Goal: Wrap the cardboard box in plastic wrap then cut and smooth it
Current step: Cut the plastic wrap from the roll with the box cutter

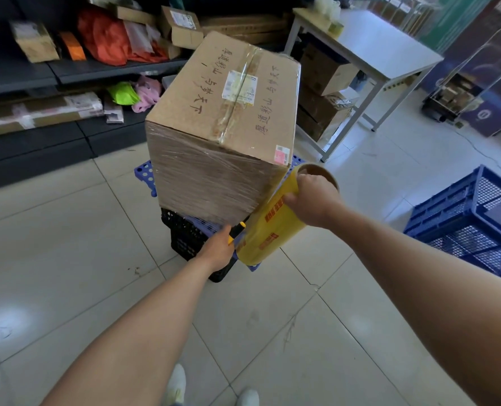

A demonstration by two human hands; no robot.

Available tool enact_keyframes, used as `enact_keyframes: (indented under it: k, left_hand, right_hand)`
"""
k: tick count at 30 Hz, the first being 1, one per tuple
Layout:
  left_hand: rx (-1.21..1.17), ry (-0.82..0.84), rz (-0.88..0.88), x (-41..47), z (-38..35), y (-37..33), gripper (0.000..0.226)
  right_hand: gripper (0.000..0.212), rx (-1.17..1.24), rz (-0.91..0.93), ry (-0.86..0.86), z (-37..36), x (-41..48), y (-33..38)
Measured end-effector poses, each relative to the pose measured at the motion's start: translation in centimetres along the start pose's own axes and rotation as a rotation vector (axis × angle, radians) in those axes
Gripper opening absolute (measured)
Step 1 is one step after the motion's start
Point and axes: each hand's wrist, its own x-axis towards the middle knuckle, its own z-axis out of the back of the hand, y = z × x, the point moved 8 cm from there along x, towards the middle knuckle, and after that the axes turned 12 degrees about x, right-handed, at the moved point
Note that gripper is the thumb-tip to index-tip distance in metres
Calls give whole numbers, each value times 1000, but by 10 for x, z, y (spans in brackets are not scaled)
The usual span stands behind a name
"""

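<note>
Both hands sit at the box's (214,118) lower-right corner, frame centre. Right hand (312,197) grips roll (272,221) top, axis tilted upper right to lower left; left hand (218,247) closed on yellow-black cutter (238,230), nearer the film.

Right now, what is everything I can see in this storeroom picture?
cardboard box: one, brown, taped, sides film-wrapped, on the crates at centre
plastic wrap roll: one, yellow with red print, at the box's lower right corner
cutter: one, yellow and black, partly hidden
crates under box: black, with a purple-blue perforated piece on top; exact count unclear
blue crate: one, on the floor, right
table: one, white, back right, boxes beneath
shelves: dark, left, holding parcels and bags
left hand: grips the cutter
right hand: grips the roll's top end
</note>
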Motion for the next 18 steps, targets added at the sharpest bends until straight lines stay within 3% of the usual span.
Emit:
enact_keyframes:
  k: [3,10,18]
  left_hand:
    - [38,-4,52,7,-20,15,56]
    - [222,131,239,4,-59,65,55]
    - [393,217,288,19,-58,70,54]
  right_hand:
    - [18,16,17,-48,3,1,-7]
    - [25,20,63,-149,9,7,-15]
    - [29,-4,109,-181,10,9,-17]
